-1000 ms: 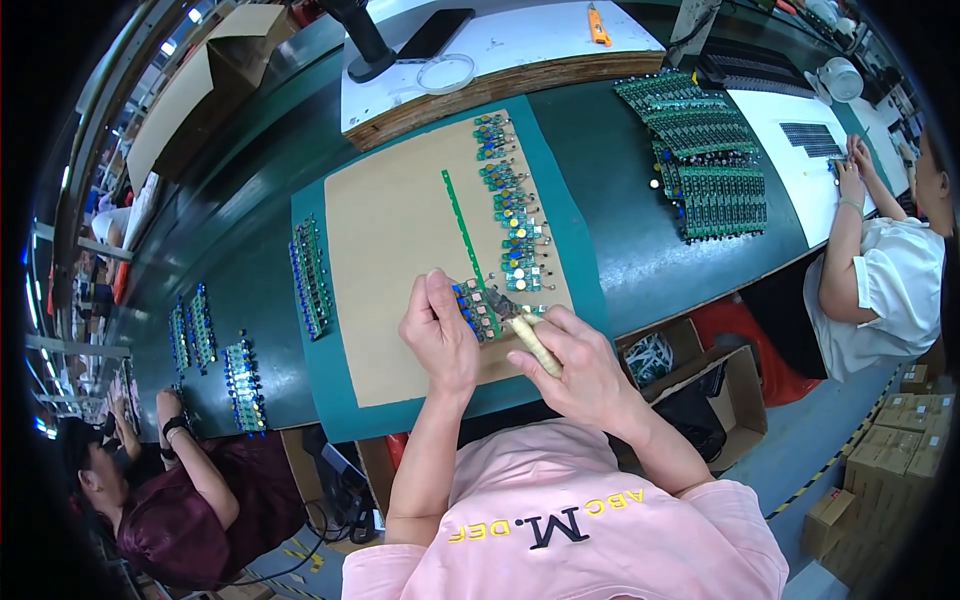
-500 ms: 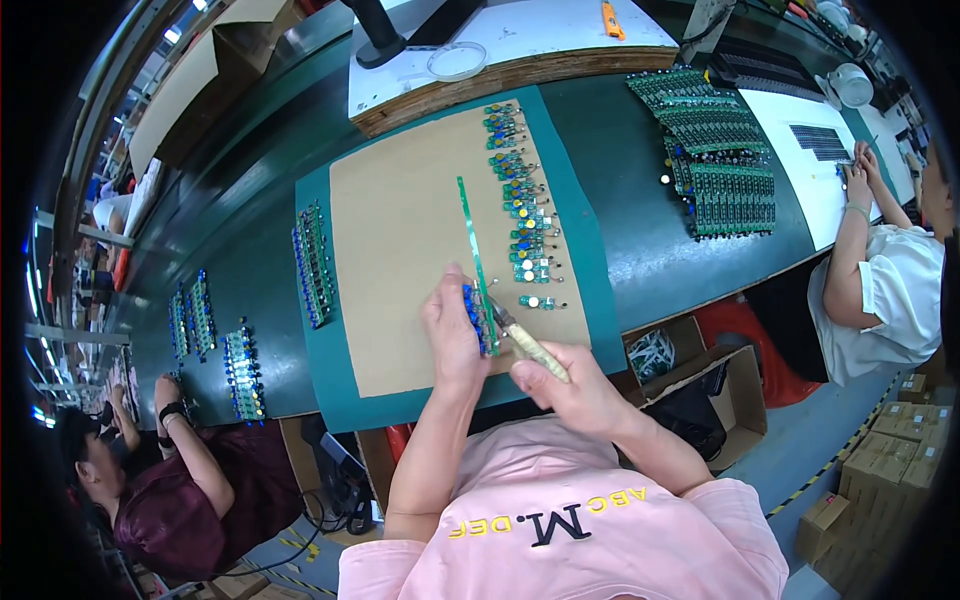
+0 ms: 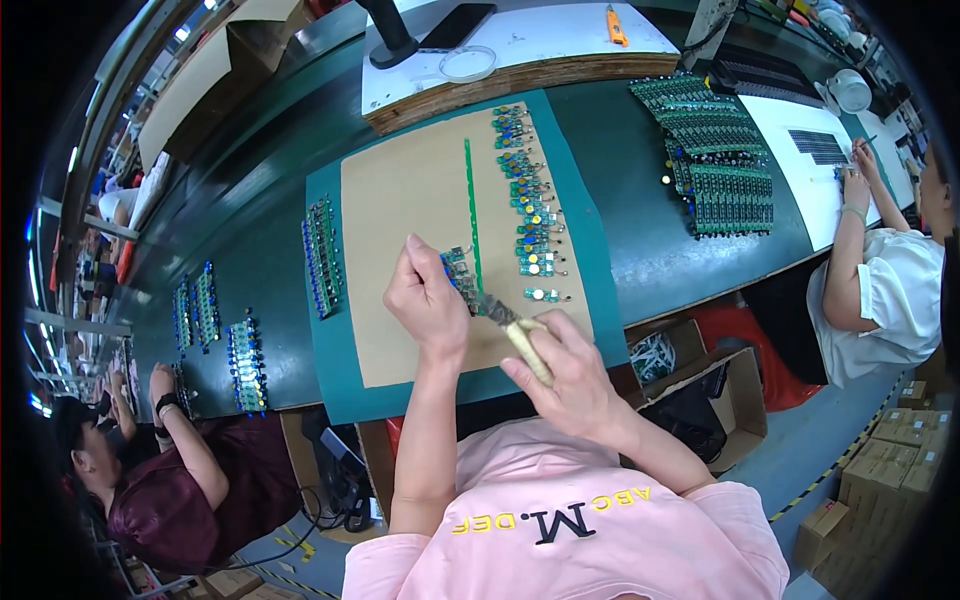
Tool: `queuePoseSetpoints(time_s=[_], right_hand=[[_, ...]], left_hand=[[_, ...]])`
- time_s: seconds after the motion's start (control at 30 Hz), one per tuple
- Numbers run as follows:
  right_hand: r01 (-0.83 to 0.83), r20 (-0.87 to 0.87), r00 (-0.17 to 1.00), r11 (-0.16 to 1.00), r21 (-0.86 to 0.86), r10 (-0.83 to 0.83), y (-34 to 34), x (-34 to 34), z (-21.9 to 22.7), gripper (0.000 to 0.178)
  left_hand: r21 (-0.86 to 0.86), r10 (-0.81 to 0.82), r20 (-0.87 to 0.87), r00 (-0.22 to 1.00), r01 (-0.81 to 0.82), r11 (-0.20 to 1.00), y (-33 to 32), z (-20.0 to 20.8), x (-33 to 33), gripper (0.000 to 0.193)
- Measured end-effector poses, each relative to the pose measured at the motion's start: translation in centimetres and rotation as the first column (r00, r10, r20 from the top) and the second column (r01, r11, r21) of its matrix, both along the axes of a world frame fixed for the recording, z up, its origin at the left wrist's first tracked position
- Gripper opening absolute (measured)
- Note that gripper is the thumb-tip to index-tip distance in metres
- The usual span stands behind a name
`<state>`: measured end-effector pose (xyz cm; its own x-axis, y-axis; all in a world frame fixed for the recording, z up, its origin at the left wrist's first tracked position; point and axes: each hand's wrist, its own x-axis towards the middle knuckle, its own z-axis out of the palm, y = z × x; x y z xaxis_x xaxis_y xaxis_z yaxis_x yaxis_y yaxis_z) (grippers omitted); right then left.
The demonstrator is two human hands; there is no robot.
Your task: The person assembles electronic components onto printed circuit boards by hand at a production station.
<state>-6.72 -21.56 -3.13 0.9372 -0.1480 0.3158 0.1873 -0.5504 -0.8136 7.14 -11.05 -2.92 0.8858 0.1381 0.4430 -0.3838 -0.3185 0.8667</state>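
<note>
My left hand (image 3: 430,300) is closed around a short panel of small green circuit boards (image 3: 460,278) with blue parts, over the cardboard sheet (image 3: 400,200). The fingers cover part of the panel. In my right hand (image 3: 572,375) is a pair of pliers (image 3: 524,348) with cream handles, its dark jaws pointing up and left at the panel's near end. A long, thin green strip (image 3: 472,215) stretches away from the jaws; whether they grip it cannot be made out. Small separated circuit boards (image 3: 535,218) lie in a column on the cardboard's right side.
A green mat (image 3: 592,290) lies beneath the cardboard. Board panels (image 3: 322,255) rest on its left edge, others (image 3: 245,365) farther left. Stacked boards (image 3: 730,195) lie right. A raised white platform (image 3: 540,40) holds a cutter knife (image 3: 616,27). Co-workers sit on both sides.
My left hand has moved left and slightly away from me, tilting the panel. The pliers have shifted slightly, and the green strip now stands apart from most of the panel.
</note>
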Motion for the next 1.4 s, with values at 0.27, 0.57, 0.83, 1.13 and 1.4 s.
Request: queuePoseSetpoints(time_s=[0.27, 0.57, 0.83, 1.13, 1.4], right_hand=[[0.011, -0.034, 0.999, 1.0, 0.012, -0.01, 1.4, -0.2, -0.5, 0.023], [0.003, -0.114, 0.993, 1.0, 0.005, -0.002, 1.2, 0.2, -0.7, 0.021], [-0.161, -0.284, 0.896, 0.844, 0.512, 0.343, -0.2, -0.3, -0.1, 0.017], [0.049, -0.157, 0.962, 0.423, 0.905, 0.223, 0.2, -2.8, -0.3, 0.025], [0.261, -0.329, 0.896, -0.245, 0.934, -0.298, -2.0, -12.4, -6.8, 0.035]], left_hand=[[-0.034, 0.043, 0.066, 0.997, -0.041, 0.999, 0.2, 1.2, -0.3, 0.041], [0.003, 0.051, 0.108, 0.993, -0.052, 0.999, 0.5, 0.8, -0.1, 0.041], [-0.412, -0.135, -0.311, 0.941, -0.005, 0.911, 1.1, 1.4, -0.5, 0.041], [-0.067, -0.006, -0.043, 0.999, 0.003, 0.998, 1.1, -1.8, 0.5, 0.03], [-0.06, -0.002, -0.128, 0.992, -0.005, 0.998, 0.8, 0.2, 0.6, 0.04]])
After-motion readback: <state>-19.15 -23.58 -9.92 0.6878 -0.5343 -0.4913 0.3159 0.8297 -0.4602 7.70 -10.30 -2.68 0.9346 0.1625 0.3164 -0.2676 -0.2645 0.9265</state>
